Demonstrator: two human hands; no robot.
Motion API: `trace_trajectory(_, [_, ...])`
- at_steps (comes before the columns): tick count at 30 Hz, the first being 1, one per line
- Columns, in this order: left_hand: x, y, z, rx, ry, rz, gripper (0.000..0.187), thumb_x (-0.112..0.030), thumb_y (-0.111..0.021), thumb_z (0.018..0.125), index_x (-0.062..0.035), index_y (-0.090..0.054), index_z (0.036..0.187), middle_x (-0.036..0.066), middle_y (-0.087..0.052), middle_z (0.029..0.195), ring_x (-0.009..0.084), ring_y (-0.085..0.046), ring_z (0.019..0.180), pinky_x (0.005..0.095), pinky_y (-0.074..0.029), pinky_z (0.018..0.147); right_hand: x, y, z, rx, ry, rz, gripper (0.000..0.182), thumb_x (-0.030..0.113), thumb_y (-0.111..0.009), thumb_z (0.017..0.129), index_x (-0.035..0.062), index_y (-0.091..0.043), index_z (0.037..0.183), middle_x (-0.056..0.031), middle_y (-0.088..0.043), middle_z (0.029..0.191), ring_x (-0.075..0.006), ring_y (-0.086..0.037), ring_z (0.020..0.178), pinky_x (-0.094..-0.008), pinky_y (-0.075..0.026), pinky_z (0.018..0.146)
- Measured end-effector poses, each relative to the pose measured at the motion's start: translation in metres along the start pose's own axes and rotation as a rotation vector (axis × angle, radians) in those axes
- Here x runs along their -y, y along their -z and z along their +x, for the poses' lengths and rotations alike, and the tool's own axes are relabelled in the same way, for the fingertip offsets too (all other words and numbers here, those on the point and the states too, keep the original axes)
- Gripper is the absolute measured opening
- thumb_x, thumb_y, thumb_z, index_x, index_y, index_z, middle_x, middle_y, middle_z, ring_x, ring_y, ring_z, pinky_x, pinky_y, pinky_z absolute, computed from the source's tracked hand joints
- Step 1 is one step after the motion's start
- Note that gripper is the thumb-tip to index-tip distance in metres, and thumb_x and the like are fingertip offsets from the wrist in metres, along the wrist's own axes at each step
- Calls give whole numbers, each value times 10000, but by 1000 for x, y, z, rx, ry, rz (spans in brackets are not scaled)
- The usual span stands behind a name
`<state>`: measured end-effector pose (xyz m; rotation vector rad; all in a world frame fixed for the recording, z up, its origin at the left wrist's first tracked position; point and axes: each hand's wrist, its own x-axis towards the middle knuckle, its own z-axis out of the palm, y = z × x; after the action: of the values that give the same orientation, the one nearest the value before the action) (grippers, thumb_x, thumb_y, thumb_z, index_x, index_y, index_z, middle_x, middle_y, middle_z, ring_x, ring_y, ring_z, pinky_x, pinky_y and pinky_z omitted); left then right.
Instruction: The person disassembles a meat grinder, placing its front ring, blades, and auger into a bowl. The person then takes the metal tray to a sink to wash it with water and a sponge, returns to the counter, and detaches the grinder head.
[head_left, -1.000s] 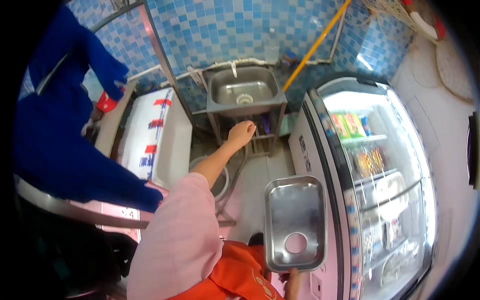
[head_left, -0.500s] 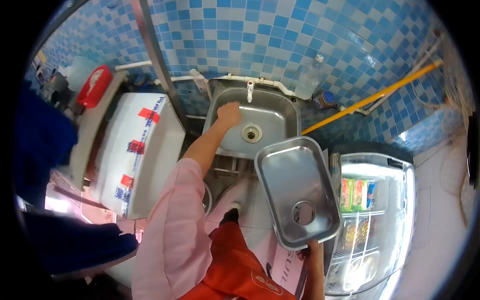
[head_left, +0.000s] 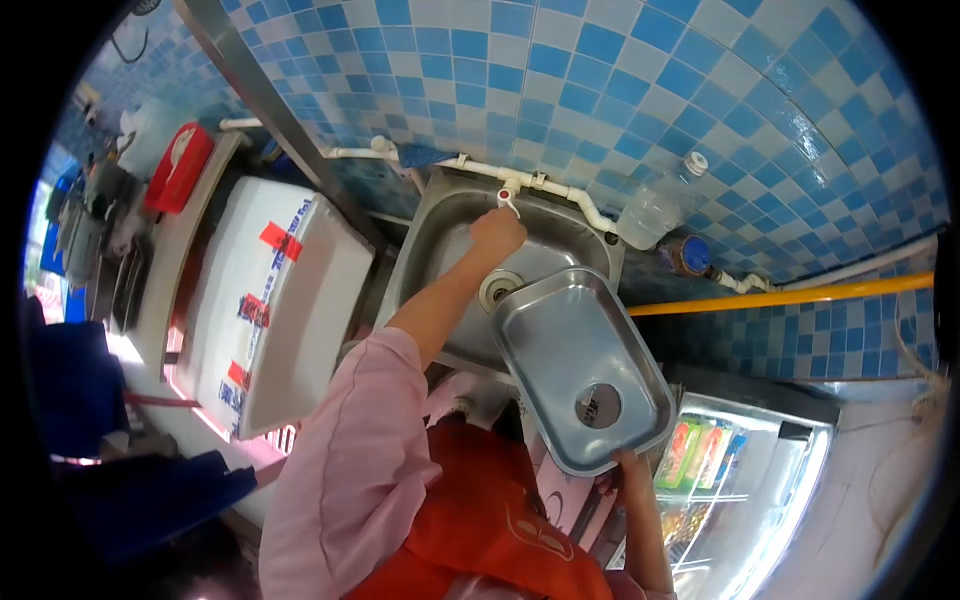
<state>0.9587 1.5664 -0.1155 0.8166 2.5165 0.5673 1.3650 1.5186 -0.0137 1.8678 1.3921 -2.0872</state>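
Our left hand [head_left: 497,235] at twelve-o'clock tap [head_left: 508,196], grip unclear | right hand [head_left: 631,474], apart, clamps steel tray [head_left: 560,345] at five o'clock | one-edge hold could tip it

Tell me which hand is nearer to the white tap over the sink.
Left. The left hand is right at the white tap, its fingers by the handle; the right hand is farther off, gripping the metal tray.
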Motion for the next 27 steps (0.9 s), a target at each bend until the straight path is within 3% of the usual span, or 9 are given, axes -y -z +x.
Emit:
trace_trajectory(2, [32, -22, 20, 245, 155, -419, 155, -142, -538, 742, -18, -628, 768, 121, -641, 751, 265, -634, 627, 354, -491, 547, 17, 11, 10, 11, -10, -24, 322, 250, -482, 748, -46, -520, 868, -139, -549, 550, -189, -510, 377, -257, -391, 334])
trace_trajectory(5, [60, -49, 27, 314, 495, -973, 134, -148, -581, 752, -14, -593, 747, 85, -588, 635, 218, -564, 487, 346, -462, 465, 43, 20, 27, 44, 15, -136, 330, 246, -477, 762, -54, -533, 887, -126, -553, 556, -169, -517, 394, -255, -397, 350])
trace_trajectory(8, [69, -101, 59, 30, 546, -1156, 152, -176, -597, 777, -30, -566, 754, 76, -544, 588, 175, -504, 437, 317, -425, 410, 64, 20, 41, 87, 47, -97, 304, 213, -493, 759, -53, -533, 900, -124, -554, 546, -176, -520, 385, -258, -397, 334])
trace_trajectory(11, [71, -134, 77, -12, 548, -1496, 135, -138, -622, 758, -36, -540, 724, 88, -541, 611, 160, -510, 463, 307, -403, 383, 80, 15, 62, 106, -79, -150, 332, 219, -501, 757, -55, -515, 943, -126, -562, 561, -178, -519, 381, -256, -391, 324])
trace_trajectory(17, [74, -119, 58, 61, 423, -1213, 95, -77, -602, 732, -28, -603, 813, 64, -576, 681, 132, -525, 583, 255, -404, 518, 96, -12, 85, 90, -117, -178, 333, 268, -511, 751, -29, -519, 901, -125, -548, 540, -192, -497, 369, -273, -402, 336])
trace_trajectory(20, [73, -112, 60, -63, 369, -1211, 157, -48, -593, 721, -23, -620, 873, 51, -590, 715, 119, -523, 635, 248, -402, 579, 80, -8, 118, 140, -139, -254, 348, 306, -502, 755, -38, -551, 783, -120, -548, 540, -192, -498, 370, -284, -400, 342])
trace_trajectory(21, [76, -106, 65, 13, 387, -1285, 142, -58, -581, 732, -17, -617, 864, 46, -593, 712, 117, -525, 624, 265, -406, 576, 79, -13, 123, 142, -117, -258, 365, 322, -488, 752, -31, -561, 696, -120, -550, 536, -191, -502, 372, -280, -391, 339])
trace_trajectory(25, [65, -82, 58, 122, 455, -1274, 173, -168, -563, 751, -17, -622, 810, 44, -593, 682, 134, -538, 609, 272, -403, 565, 88, -31, 127, 147, -99, -237, 360, 312, -487, 747, -40, -558, 711, -122, -542, 514, -191, -504, 370, -280, -384, 327])
trace_trajectory(27, [76, -82, 55, 100, 470, -1100, 183, -201, -577, 748, -32, -632, 792, 53, -596, 674, 144, -545, 613, 274, -408, 574, 98, -42, 123, 114, -90, -230, 357, 303, -487, 747, -44, -559, 704, -124, -537, 502, -191, -504, 367, -277, -377, 318])
